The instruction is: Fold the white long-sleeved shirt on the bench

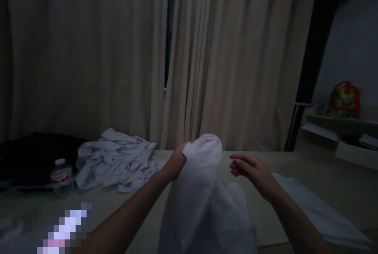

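Observation:
A white cloth garment (pixel 197 191) hangs in front of me, held up by its top edge. My left hand (pixel 178 161) grips that edge from the left, with its fingertips hidden behind or inside the fabric. To the right of the cloth, my right hand (pixel 246 167) is raised in the air, apart from it, with the index finger stretched out and the other fingers loosely curled. Nothing shows in the right hand. The lower end of the garment runs out of the bottom of the picture.
Crumpled white cloth (pixel 118 159) lies on the pale table (pixel 136 216) at left, by a water bottle (pixel 61 179) and a black heap (pixel 38 157). Flat white cloth (pixel 315 210) lies at right. Curtains (pixel 236 69) hang behind. A red-green bag (pixel 344 100) sits on a shelf.

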### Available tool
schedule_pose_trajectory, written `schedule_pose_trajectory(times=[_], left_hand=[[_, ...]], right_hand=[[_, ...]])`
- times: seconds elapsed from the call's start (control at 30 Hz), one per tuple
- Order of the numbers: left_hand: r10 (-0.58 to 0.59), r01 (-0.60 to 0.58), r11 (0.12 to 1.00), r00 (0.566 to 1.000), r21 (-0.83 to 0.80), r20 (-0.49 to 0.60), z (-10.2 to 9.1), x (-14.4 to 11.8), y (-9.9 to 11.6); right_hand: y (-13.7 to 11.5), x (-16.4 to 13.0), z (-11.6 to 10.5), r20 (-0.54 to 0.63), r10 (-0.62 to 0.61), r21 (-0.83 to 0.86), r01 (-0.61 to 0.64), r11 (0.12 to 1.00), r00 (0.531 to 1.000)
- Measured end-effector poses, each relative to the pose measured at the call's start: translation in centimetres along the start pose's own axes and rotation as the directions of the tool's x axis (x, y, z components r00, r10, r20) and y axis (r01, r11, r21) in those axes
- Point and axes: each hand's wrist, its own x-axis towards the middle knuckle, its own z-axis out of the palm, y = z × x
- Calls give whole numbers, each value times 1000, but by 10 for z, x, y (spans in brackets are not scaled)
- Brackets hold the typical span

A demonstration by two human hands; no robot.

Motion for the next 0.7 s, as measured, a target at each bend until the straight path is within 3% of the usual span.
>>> schedule_pose_trajectory(times=[0.07, 0.13, 0.2, 0.27, 0.37, 0.43, 0.5, 0.57, 0.63, 0.7], left_hand=[[102, -90, 988, 991, 126, -87, -21, 12, 25], [207, -178, 940, 976, 291, -72, -35, 18, 53], [254, -222, 899, 967, 377, -36, -50, 21, 80], [238, -200, 912, 969, 358, -67, -72, 21, 106], [262, -191, 923, 948, 336, -181, -118, 13, 141], [305, -217, 900, 933, 377, -193, -146, 1, 156], [299, -217, 888, 942, 405, -151, -164, -12, 162], [246, -185, 905, 962, 382, -118, -172, -22, 158], [145, -102, 944, 983, 314, -115, -172, -28, 148], [31, -10, 967, 996, 254, -79, -167, -32, 137]], right_hand=[[-4, 2, 34, 136, -35, 169, 11, 986, 990], [-14, 8, 72, 242, -136, 236, 77, 969, 961], [-28, 19, 99, 246, -184, 277, 113, 954, 952], [-44, 34, 106, 225, -162, 344, 77, 936, 961], [-72, 55, 85, 235, -156, 361, 62, 930, 959], [-93, 66, 62, 181, -197, 147, 172, 974, 964], [-116, 73, 41, 135, -283, -203, 306, 930, 950], [-139, 77, 25, 152, -364, -495, 389, 777, 919], [-157, 77, 13, 164, -393, -635, 401, 660, 905], [-167, 73, 3, 163, -358, -642, 374, 669, 919]])
